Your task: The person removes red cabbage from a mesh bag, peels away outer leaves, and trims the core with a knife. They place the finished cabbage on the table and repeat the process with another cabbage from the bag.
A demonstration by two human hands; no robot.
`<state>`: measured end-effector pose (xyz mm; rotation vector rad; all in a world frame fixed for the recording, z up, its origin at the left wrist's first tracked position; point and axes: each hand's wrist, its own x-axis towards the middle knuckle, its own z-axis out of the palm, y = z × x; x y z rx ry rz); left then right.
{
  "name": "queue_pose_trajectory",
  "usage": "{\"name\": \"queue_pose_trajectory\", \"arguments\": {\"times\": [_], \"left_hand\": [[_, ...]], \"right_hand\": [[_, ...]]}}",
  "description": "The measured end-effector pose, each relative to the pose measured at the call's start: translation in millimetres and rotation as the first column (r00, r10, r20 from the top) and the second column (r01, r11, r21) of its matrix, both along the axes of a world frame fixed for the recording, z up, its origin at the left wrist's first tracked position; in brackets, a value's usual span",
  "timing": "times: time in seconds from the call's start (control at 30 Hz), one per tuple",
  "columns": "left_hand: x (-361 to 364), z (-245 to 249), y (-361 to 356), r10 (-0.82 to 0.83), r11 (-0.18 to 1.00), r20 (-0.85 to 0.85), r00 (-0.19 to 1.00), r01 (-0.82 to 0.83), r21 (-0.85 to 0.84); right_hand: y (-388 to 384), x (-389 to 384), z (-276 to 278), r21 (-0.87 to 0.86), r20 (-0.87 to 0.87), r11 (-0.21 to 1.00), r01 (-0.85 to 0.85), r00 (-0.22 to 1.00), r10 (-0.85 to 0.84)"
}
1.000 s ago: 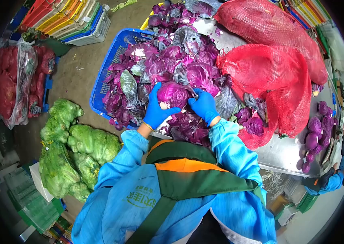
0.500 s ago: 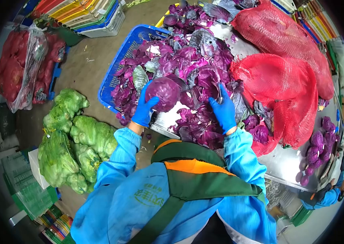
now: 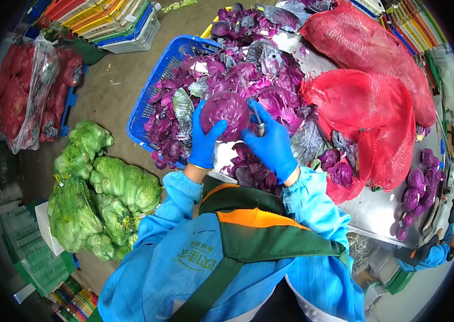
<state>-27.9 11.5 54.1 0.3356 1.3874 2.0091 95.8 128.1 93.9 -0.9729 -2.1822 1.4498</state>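
My left hand (image 3: 205, 137), in a blue glove, is wrapped round the left side of a red cabbage (image 3: 227, 115), thumb across its near side. At the cabbage's right edge is my right hand (image 3: 271, 144), also gloved in blue, closed on a slim metal tool that looks like a knife (image 3: 259, 121). Its blade is hard to make out against the cabbage. Below and around both hands lie loose purple cabbage leaves (image 3: 232, 75), heaped over a blue basket (image 3: 137, 121) and a metal table (image 3: 221, 158).
On the right, red mesh sacks (image 3: 366, 48) lie on the table, with several small purple cabbages (image 3: 415, 190) beyond. Bagged green vegetables (image 3: 122, 180) rest on the floor at left. Stacked crates (image 3: 109, 24) stand at upper left. Another person (image 3: 436, 255) is at far right.
My right hand has moved left and in to the cabbage, bringing the knife with it. My left hand and the cabbage have shifted slightly right. The view has moved a little.
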Motion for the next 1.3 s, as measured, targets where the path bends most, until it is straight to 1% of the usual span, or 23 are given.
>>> {"name": "queue_pose_trajectory", "arguments": {"times": [0.1,0.2,0.27,0.33,0.37,0.43,0.5,0.6,0.63,0.67,0.7,0.77,0.8,0.83,0.87,0.97,1.0,1.03,1.1,1.13,1.17,1.23,1.3], "left_hand": [[3.0,3.5,9.6,-0.006,1.0,-0.017,1.0,0.005,-0.017],[4.9,1.5,8.3,-0.028,0.999,-0.012,1.0,0.028,-0.024],[4.6,-11.7,6.4,-0.045,0.999,0.012,0.999,0.045,-0.007],[1.4,-34.1,-0.5,-0.152,0.975,0.407,0.901,0.069,0.213],[0.9,-40.1,-1.5,-0.143,0.975,0.403,0.904,0.06,0.212],[5.4,-41.5,-0.6,-0.191,0.938,0.633,0.75,-0.052,0.344],[5.6,-31.1,0.8,-0.218,0.932,0.669,0.711,-0.052,0.359],[1.2,-11.3,6.3,-0.192,0.912,0.689,0.699,-0.132,0.388],[-1.5,-18.6,6.4,-0.192,0.912,0.69,0.698,-0.133,0.388],[-4.1,-28.4,6.9,-0.166,0.92,0.652,0.74,-0.121,0.372],[-6.0,-27.6,10.0,-0.143,0.927,0.61,0.78,-0.11,0.358],[-8.2,-24.5,11.0,-0.148,0.932,0.501,0.853,-0.049,0.358],[-13.4,-20.7,12.0,-0.134,0.963,0.044,0.99,0.12,0.242],[-18.3,-6.8,14.1,-0.165,0.976,-0.422,0.892,0.208,0.059],[-25.4,9.1,13.4,-0.276,0.918,-0.505,0.818,0.38,0.112],[-23.6,43.4,15.8,-0.398,0.888,-0.566,0.722,0.459,-0.039],[-15.7,53.1,16.8,-0.413,0.876,-0.408,0.814,0.478,0.067],[-11.1,49.2,19.9,-0.423,0.867,-0.413,0.807,0.493,0.075],[-3.7,37.7,24.4,-0.484,0.815,-0.029,0.875,0.463,0.348],[8.7,41.9,28.1,-0.388,0.907,0.116,0.914,0.356,0.226],[13.2,38.7,22.5,-0.389,0.906,0.105,0.915,0.36,0.223],[21.2,20.9,19.0,-0.469,0.847,0.491,0.734,0.217,0.485],[35.7,8.9,20.0,-0.586,0.749,0.471,0.659,0.217,0.626]], "right_hand": [[-3.8,-0.3,5.7,0.2,0.018,0.979,0.023,0.999,-0.027],[6.6,-1.3,8.7,0.03,0.15,0.998,0.063,0.986,-0.067],[14.5,2.5,-10.3,0.0,0.049,0.99,0.139,0.989,-0.139],[23.5,4.7,-28.7,-0.136,-0.095,0.969,0.207,0.971,-0.22],[26.5,7.6,-30.2,-0.137,-0.099,0.971,0.197,0.972,-0.211],[28.9,17.2,-25.3,-0.079,-0.052,0.968,0.24,0.968,-0.244],[40.2,37.1,-48.7,-0.041,0.059,0.966,0.255,0.966,-0.252],[24.7,43.3,-30.7,0.001,0.029,0.973,0.23,0.973,-0.23],[14.1,34.8,-21.8,-0.166,-0.046,0.962,0.219,0.972,-0.23],[9.1,30.8,-12.1,-0.324,-0.122,0.927,0.191,0.963,-0.241],[10.0,32.4,-1.5,-0.641,0.047,0.754,0.143,0.988,-0.148],[8.4,23.6,-19.2,-0.966,-0.159,0.238,-0.104,0.961,-0.226],[4.3,22.3,-30.4,-0.96,-0.244,0.203,-0.194,0.934,-0.262],[0.7,23.2,-38.0,-0.944,-0.323,0.172,-0.282,0.898,-0.298],[-0.2,26.4,-41.8,-0.937,-0.35,0.104,-0.335,0.885,-0.306],[0.8,36.6,-47.0,-0.942,-0.336,0.157,-0.297,0.845,-0.415],[4.4,41.0,-53.6,-0.849,-0.525,0.297,-0.437,0.759,-0.386],[8.4,42.0,-36.9,-0.846,-0.53,0.312,-0.433,0.752,-0.393],[16.6,45.1,9.9,-0.686,-0.451,0.72,-0.106,0.839,-0.305],[23.5,50.2,33.6,-0.654,-0.412,0.751,-0.094,0.877,-0.249],[23.2,55.0,48.9,-0.613,-0.381,0.788,-0.055,0.894,-0.234],[26.7,72.6,47.2,-0.494,-0.424,0.869,-0.031,0.881,-0.21],[22.8,75.2,43.5,-0.548,-0.504,0.833,-0.082,0.826,-0.251]]}}
